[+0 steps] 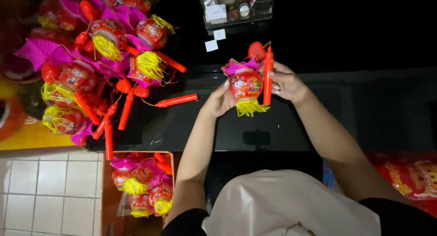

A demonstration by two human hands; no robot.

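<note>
1. Now the left hand (218, 99) is cupping the lantern (246, 85), fingers closed on its side.
2. Beside it, the right hand (284, 81) is pinching the red stick (268, 77) upright, just right of the lantern.
3. Keeping the yellow tassel (249, 107) hanging free below both grips seems wise.
4. Finished lanterns are lying in a pile (100, 58) well left of the hands.
</note>
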